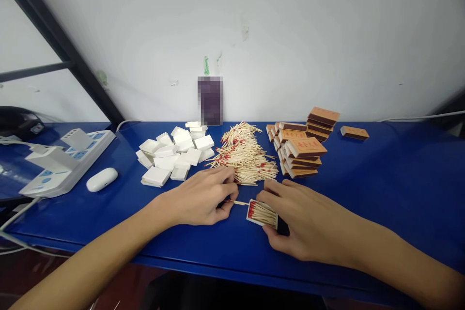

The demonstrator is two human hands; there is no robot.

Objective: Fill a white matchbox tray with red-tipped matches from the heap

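Observation:
Between thumb and fingers, my left hand [212, 196] pinches a few matches [240, 202], whose pale ends point toward a matchbox tray. My right hand [298, 218] grips that matchbox tray [257, 223] by its sides, tilted a little on the desk. Inside it lie red-headed matches [263, 213] in a row, heads to the left. Just beyond both hands spreads a large heap of loose matches [247, 155]. White empty-looking trays [167, 162] are piled to the left of the heap. Stacked orange-and-brown matchboxes [305, 147] stand to its right.
A single matchbox [354, 132] lies apart at the right rear. At the left are a white earbud case [102, 179] and a power strip [80, 160] with plugged chargers and cables. A blurred dark card [210, 100] leans against the wall behind the blue desk [218, 247].

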